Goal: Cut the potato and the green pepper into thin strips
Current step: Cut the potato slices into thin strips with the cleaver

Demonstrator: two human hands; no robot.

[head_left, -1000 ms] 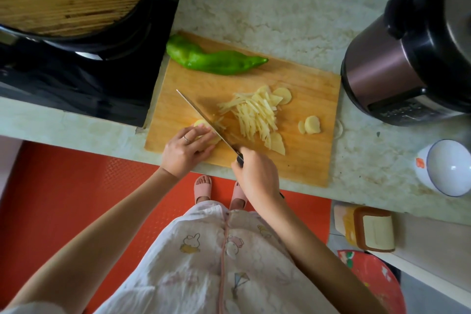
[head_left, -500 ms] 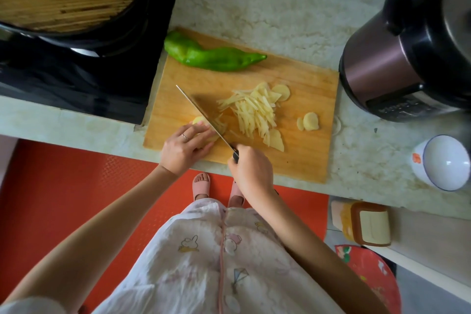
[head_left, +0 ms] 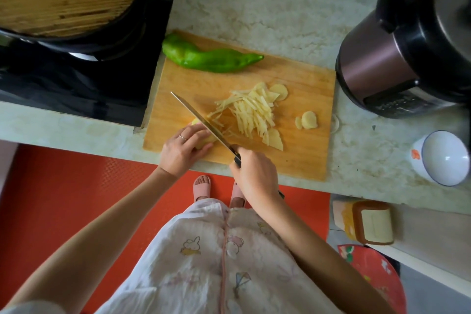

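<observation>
Our left hand (head_left: 181, 152) grips the potato (head_left: 211, 138) near the board's (head_left: 305, 160) front edge. Our right hand (head_left: 254, 174) clasps the knife (head_left: 201, 122), blade against it. Strips (head_left: 252, 112) lie mid-board and the pepper (head_left: 209, 58) lies along the far edge.

The cutting board (head_left: 305, 99) is bare wood, matt, with a fine grain. The knife (head_left: 193, 115) has a smooth metal blade with a dull shine. The green pepper (head_left: 209, 60) has glossy, smooth skin; the potato (head_left: 195, 122) looks pale and moist. The table (head_left: 267, 13) is pale mottled stone. The cooker (head_left: 377, 58) has a brushed metal body and a glossy black lid.
</observation>
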